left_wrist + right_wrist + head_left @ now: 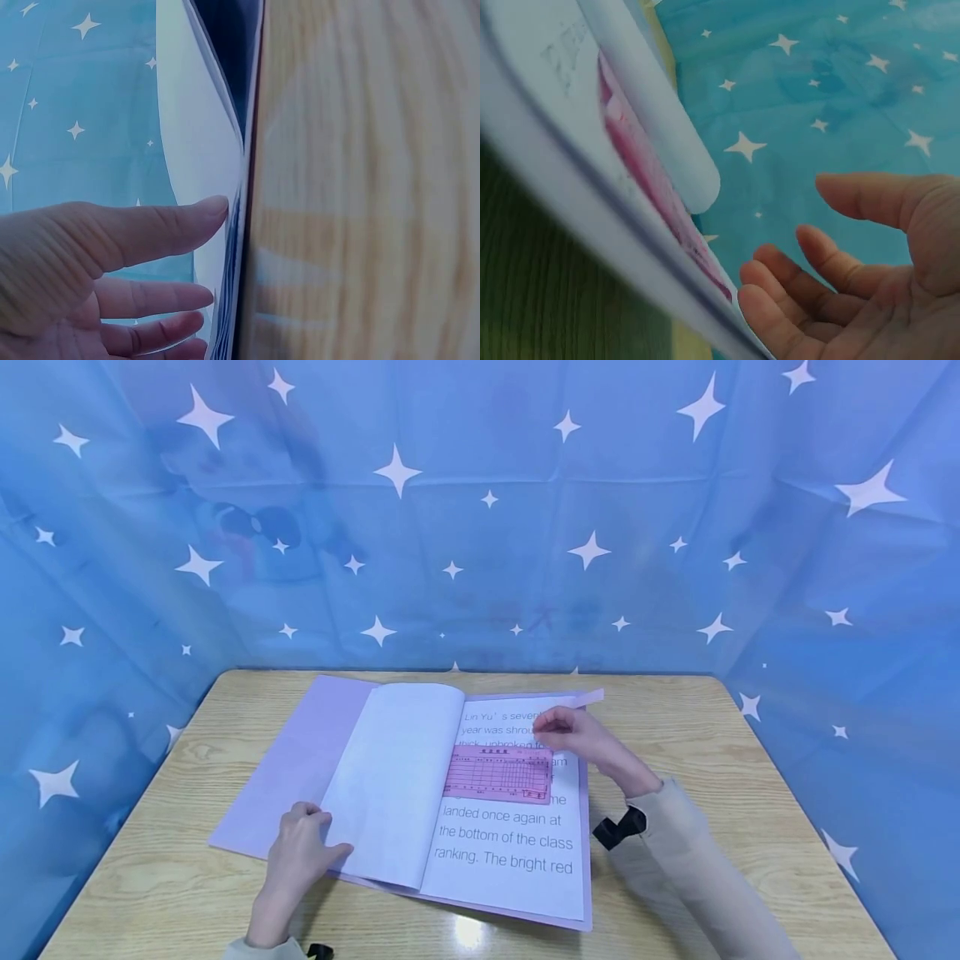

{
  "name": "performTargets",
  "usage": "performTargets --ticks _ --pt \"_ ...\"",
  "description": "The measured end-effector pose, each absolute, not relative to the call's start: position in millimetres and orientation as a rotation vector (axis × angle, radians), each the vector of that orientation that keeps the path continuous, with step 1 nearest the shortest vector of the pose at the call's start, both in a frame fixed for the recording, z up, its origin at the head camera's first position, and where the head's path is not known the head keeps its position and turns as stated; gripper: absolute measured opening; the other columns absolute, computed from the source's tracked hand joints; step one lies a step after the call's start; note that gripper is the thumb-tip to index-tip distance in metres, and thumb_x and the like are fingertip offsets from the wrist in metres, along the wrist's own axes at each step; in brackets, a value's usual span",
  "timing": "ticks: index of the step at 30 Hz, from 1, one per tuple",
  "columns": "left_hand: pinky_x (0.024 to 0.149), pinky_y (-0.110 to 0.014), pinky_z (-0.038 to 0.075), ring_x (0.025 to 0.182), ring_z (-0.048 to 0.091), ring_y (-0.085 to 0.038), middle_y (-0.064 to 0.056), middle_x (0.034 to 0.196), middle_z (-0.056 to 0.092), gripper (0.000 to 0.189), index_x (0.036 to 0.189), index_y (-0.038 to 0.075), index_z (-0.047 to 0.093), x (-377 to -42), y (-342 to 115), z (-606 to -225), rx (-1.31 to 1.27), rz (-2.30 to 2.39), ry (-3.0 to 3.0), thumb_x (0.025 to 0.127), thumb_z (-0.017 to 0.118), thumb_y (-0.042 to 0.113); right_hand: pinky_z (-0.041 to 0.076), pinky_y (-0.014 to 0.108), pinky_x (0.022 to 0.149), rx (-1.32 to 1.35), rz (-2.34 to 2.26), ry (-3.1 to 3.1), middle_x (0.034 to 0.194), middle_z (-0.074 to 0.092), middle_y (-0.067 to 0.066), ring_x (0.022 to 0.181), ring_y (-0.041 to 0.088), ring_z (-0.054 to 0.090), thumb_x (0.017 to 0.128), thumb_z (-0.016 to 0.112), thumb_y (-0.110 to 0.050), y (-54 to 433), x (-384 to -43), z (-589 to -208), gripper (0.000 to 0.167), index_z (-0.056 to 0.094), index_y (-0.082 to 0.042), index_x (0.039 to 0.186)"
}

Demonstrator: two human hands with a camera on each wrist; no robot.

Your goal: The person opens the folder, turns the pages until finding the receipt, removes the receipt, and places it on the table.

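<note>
A lilac folder [262, 777] lies spread on the table, with large-print sheets [502, 881] inside. Its left-hand white pages [393, 760] are turned over and bulge near the spine. A pink printed form slip [498, 772] lies on the right-hand page, its left end under the bulging pages. My left hand [296, 847] rests at the lower left edge of the turned pages, the thumb [187, 225] against the paper in the left wrist view. Above the slip's upper right corner hovers my right hand [585, 739]; in the right wrist view its loosely bent fingers [791, 289] hold nothing.
A lilac strip [588, 697] sticks out past the folder's upper right corner. The wooden table [750, 760] extends around the folder. Blue star-patterned cloth [480, 552] hangs behind the table and along both sides. A black band [621, 828] sits by the right sleeve.
</note>
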State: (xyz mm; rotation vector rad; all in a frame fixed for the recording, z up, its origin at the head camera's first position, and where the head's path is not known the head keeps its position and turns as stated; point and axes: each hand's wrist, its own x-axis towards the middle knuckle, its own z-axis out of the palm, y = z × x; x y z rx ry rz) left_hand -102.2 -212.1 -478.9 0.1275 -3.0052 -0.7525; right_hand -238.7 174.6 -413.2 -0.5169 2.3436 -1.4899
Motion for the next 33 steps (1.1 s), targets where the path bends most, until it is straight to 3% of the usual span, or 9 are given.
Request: performTargets --ticks 6,15,33 --pt "0.078 -0.057 0.05 0.098 0.052 -0.048 -0.031 0.103 0.055 0.056 0.102 -0.016 0.061 -101.4 -213.9 -479.8 0.099 -0.79 -2.994 0.063 0.083 0.017 0.047 0.025 0.078 -0.525 -1.388 2.48 0.097 0.061 0.019 0.089 0.023 0.057 0.083 0.065 -0.004 175.0 -233.3 -421.2 0.027 0.058 0.01 0.105" --pt "0.08 -0.058 0.049 0.101 0.051 -0.048 -0.031 0.106 0.054 0.057 0.105 -0.015 0.06 -101.2 -215.1 -481.4 0.098 -0.805 -2.998 0.064 0.083 0.017 0.05 0.041 0.084 -0.535 -1.188 2.625 0.096 0.063 0.016 0.091 0.029 0.059 0.079 0.07 -0.004 172.9 -229.0 -438.5 0.029 0.06 0.007 0.104" --pt "0.081 -0.058 0.049 0.1 0.052 -0.049 -0.031 0.104 0.055 0.058 0.105 -0.016 0.06 -102.0 -214.0 -478.7 0.109 -0.805 -3.01 0.063 0.084 0.017 0.045 0.025 0.066 -0.503 -1.18 2.596 0.082 0.058 0.007 0.074 0.016 0.051 0.071 0.074 -0.001 167.3 -228.5 -467.2 0.029 0.06 0.003 0.096"
